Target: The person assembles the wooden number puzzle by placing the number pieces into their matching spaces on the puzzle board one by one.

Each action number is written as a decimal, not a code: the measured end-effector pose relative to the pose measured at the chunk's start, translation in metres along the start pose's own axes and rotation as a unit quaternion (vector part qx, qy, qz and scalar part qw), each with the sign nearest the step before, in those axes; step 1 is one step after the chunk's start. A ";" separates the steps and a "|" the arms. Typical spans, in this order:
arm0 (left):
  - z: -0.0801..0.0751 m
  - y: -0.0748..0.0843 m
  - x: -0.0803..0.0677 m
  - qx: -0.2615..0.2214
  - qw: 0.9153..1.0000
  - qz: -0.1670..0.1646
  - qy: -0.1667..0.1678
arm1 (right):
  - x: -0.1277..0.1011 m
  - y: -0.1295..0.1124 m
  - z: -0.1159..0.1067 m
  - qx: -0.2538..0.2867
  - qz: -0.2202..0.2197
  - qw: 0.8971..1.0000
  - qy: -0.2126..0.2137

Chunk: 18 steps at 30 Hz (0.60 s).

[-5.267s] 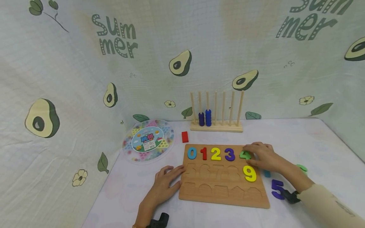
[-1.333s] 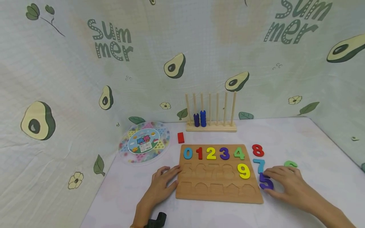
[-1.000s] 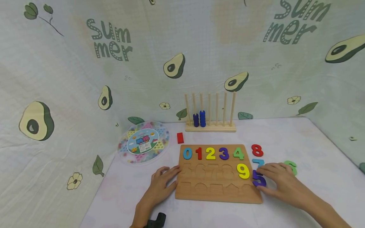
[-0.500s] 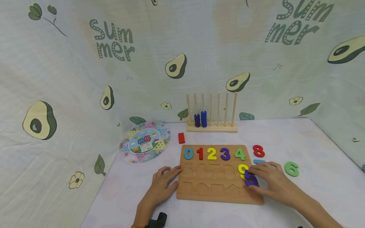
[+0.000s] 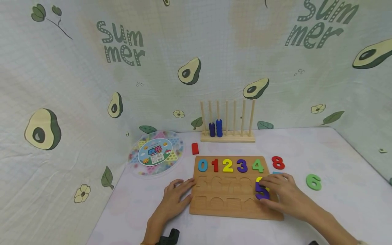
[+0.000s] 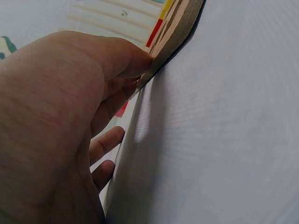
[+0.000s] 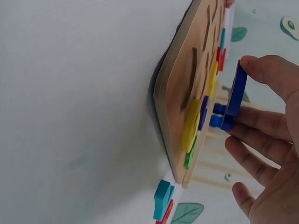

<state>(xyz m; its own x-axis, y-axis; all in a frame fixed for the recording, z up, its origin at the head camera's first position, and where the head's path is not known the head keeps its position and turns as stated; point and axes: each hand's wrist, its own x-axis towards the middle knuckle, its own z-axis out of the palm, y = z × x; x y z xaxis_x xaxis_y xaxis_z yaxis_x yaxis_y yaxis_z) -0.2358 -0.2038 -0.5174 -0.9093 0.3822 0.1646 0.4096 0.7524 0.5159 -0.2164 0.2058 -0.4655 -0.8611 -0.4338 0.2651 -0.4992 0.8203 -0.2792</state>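
Between the thumb and fingers of my right hand (image 5: 286, 195) a purple number 5 (image 5: 262, 195) is pinched. The right wrist view shows the 5 (image 7: 237, 91) raised off the wooden number board (image 5: 232, 212). From the head it overlaps the yellow 9 (image 5: 259, 179), partly hiding it. My left hand (image 5: 177, 198) rests at the board's left edge, thumb and fingertips touching it with relaxed fingers. Along the top row sit a blue 0 (image 5: 202, 165), red 1 (image 5: 215, 165), yellow 2 (image 5: 228, 165), purple 3 (image 5: 242, 165) and green 4 (image 5: 258, 165).
Right of the board lie a red 8 (image 5: 278, 162), a green 6 (image 5: 313, 182) and a blue 7 (image 5: 277, 173), mostly behind my right hand. Behind stand a peg rack (image 5: 228, 137), a red block (image 5: 195, 148) and a round game box (image 5: 155, 153).
My right hand has carried the purple 5 leftward from the table beside the board to over the 9. Earlier it was at the green 4. The left hand has stayed at the board's edge.
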 end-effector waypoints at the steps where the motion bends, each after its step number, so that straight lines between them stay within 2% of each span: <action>1: 0.000 0.000 0.000 -0.001 1.000 0.000 0.000 | 0.001 -0.001 0.001 0.000 -0.005 1.000 0.002; 12: 0.001 0.000 0.000 0.001 0.999 0.026 0.019 | 0.011 -0.010 0.008 -0.006 -0.038 0.999 0.000; 18: 0.001 0.000 0.000 0.003 1.000 0.021 0.012 | 0.016 -0.015 0.013 -0.004 -0.047 0.999 0.004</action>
<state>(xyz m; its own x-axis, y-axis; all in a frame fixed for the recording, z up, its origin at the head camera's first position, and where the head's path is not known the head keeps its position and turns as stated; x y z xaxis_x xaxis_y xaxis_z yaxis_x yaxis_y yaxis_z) -0.2354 -0.2031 -0.5183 -0.8931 0.3999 0.2059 0.4472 0.7394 0.5034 -0.2238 0.1821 -0.4693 -0.8100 -0.5055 0.2972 -0.5766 0.7791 -0.2461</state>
